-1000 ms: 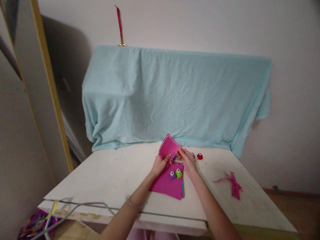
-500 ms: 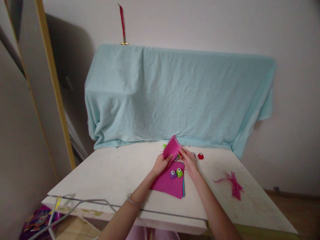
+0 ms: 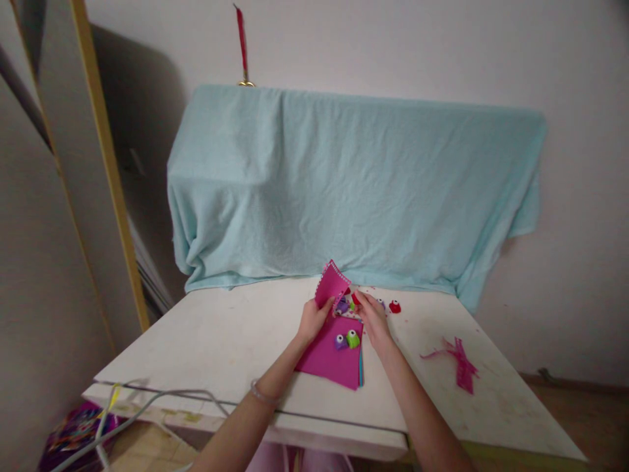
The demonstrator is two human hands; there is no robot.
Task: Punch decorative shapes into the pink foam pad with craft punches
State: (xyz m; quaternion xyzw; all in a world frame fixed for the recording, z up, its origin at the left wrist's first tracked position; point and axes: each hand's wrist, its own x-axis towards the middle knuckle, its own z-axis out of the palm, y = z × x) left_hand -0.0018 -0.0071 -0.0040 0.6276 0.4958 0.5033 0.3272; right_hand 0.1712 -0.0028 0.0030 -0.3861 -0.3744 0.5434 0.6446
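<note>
My left hand (image 3: 314, 319) pinches the lower edge of a small pink felt piece (image 3: 331, 285) with pale dashes along its border, held tilted above the table. My right hand (image 3: 372, 316) is apart from the felt, fingers bent together beside a small red piece (image 3: 356, 299); whether it grips that piece is unclear. Below my hands lies a stack of felt sheets (image 3: 327, 364), magenta on top. On it sit a purple one-eyed figure (image 3: 341, 341) and a green one-eyed figure (image 3: 352, 338). Between my hands, another purple figure (image 3: 343, 305) is partly covered.
A red one-eyed figure (image 3: 395, 306) lies right of my right hand among tiny scattered bits. Pink scraps (image 3: 462, 367) lie on the white table's (image 3: 211, 341) right side. A pale blue towel (image 3: 344, 183) hangs behind. A grey cable (image 3: 171, 394) crosses the front left edge.
My left hand has drawn the pink felt piece slightly left. My right hand has come off the felt's edge, and the purple figure between my hands now shows more.
</note>
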